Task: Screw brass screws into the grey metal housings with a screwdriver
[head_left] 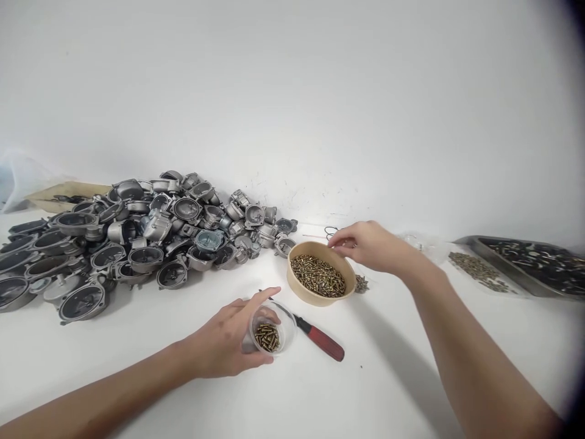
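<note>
My left hand (228, 338) is wrapped round a small clear plastic cup (270, 334) that holds several small brass parts and rests on the white table. My right hand (365, 244) reaches over the far rim of a tan bowl (298, 285) full of small brass parts; its fingertips are pinched together at the rim, and I cannot make out whether anything is between them. A screwdriver with a red handle (322, 341) lies on the table between the cup and the bowl.
A large heap of grey metal housings (137, 238) fills the left of the table. A metal tray (534, 262) of dark parts stands at far right, beside a loose patch of small brass parts (479, 268). A few more lie by the bowl (362, 283).
</note>
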`<state>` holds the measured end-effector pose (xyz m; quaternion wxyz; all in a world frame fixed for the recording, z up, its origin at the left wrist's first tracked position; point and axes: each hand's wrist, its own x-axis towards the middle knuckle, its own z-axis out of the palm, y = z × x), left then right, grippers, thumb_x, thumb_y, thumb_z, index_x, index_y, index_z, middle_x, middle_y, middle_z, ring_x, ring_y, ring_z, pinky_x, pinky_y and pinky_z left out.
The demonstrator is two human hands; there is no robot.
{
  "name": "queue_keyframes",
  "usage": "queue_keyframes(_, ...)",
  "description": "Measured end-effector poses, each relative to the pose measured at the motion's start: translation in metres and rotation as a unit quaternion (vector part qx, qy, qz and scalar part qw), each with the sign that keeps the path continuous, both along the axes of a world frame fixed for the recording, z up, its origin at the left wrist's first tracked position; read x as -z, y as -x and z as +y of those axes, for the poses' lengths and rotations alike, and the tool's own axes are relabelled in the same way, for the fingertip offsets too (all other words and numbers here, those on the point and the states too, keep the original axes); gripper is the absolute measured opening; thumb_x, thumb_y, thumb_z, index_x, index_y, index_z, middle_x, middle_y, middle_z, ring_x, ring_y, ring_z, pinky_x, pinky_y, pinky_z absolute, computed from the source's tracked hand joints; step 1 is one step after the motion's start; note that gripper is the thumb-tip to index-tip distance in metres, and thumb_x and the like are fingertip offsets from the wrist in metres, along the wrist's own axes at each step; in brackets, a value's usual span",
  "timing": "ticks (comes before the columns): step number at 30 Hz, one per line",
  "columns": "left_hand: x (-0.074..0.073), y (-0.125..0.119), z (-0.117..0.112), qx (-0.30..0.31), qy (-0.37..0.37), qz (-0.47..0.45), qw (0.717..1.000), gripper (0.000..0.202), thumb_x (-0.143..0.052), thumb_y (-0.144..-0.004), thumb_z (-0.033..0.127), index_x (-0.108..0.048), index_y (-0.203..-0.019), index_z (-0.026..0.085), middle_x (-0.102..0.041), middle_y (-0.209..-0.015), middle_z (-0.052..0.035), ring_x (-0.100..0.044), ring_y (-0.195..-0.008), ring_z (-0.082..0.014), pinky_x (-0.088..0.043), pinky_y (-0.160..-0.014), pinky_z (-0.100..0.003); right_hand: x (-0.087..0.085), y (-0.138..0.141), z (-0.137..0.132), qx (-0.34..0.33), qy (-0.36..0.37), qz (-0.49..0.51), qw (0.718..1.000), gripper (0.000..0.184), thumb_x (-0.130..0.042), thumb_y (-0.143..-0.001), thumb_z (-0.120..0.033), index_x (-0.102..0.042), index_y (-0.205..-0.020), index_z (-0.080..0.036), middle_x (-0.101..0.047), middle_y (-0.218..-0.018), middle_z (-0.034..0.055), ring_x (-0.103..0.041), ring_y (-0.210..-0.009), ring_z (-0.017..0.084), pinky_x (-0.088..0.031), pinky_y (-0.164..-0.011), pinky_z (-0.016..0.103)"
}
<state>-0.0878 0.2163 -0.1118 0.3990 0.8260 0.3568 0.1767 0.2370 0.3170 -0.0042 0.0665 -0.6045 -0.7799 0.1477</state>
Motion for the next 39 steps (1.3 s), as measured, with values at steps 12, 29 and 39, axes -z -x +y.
queue_keyframes(12, -0.003, 0.001, 0.003, 0.014, -0.016, 0.010, 1.000, 0.102, -0.077, -0.084, 0.027, -0.009, -0.158, 0.038, -0.067, -0.130, -0.0029, -0.057, -0.123, -0.0289, -0.039, -0.116, -0.055, 0.053, 0.033, 0.022, -0.176, -0.025, -0.066, 0.982, 0.033, -0.054, -0.088, -0.012, -0.080, -0.107, -0.020, -0.076, -0.115, 0.0065, -0.069, -0.098, 0.025, -0.053, -0.094, 0.041)
queue_keyframes(29, -0.005, 0.002, 0.003, 0.019, -0.029, -0.001, 0.999, 0.098, -0.078, -0.084, 0.029, -0.013, -0.157, 0.035, -0.068, -0.130, -0.0036, -0.058, -0.125, -0.0293, -0.038, -0.116, -0.051, 0.030, 0.033, 0.006, -0.126, 0.000, 0.064, 0.990, 0.013, -0.061, -0.086, -0.028, -0.071, -0.087, -0.020, -0.073, -0.076, 0.0036, -0.066, -0.069, 0.017, -0.052, -0.071, 0.031)
queue_keyframes(39, 0.005, 0.000, 0.008, 0.058, -0.128, -0.025, 0.990, 0.075, -0.069, -0.091, 0.035, -0.026, -0.152, 0.033, -0.066, -0.132, -0.0038, -0.064, -0.119, -0.0260, -0.045, -0.108, -0.039, -0.012, 0.082, -0.062, -0.316, 0.102, 0.180, 0.926, 0.011, -0.067, -0.089, -0.025, -0.078, -0.091, -0.025, -0.075, -0.082, 0.0000, -0.064, -0.071, 0.012, -0.051, -0.065, 0.025)
